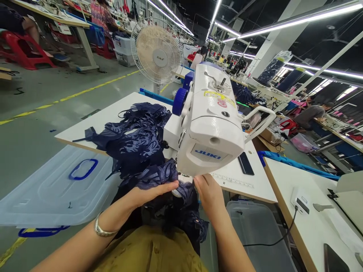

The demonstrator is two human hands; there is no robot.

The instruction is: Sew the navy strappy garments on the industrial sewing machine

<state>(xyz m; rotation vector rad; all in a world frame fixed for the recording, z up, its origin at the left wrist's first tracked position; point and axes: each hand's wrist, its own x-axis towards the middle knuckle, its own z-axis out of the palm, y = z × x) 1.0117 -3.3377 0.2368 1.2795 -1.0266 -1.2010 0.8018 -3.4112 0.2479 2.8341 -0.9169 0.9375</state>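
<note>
A white JUKI sewing machine (210, 121) stands on a white table (107, 115). Dark navy lace fabric (138, 147) is heaped on the table to its left and hangs down into my lap. My left hand (153, 192) lies on the lace just under the machine's head, fingers stretched forward and pressed onto the cloth. My right hand (208, 194) is on the other side of the needle area, fingers curled down onto the fabric edge. The needle and presser foot are hidden behind the machine head. A metal bangle sits on my left wrist.
A translucent plastic bin lid with a blue handle (62, 189) lies at my left, another bin (255, 230) at my right. A black phone (245, 163) rests on the table. A standing fan (157, 51) is behind. Another table (314, 223) is at right. Other workers sit further back.
</note>
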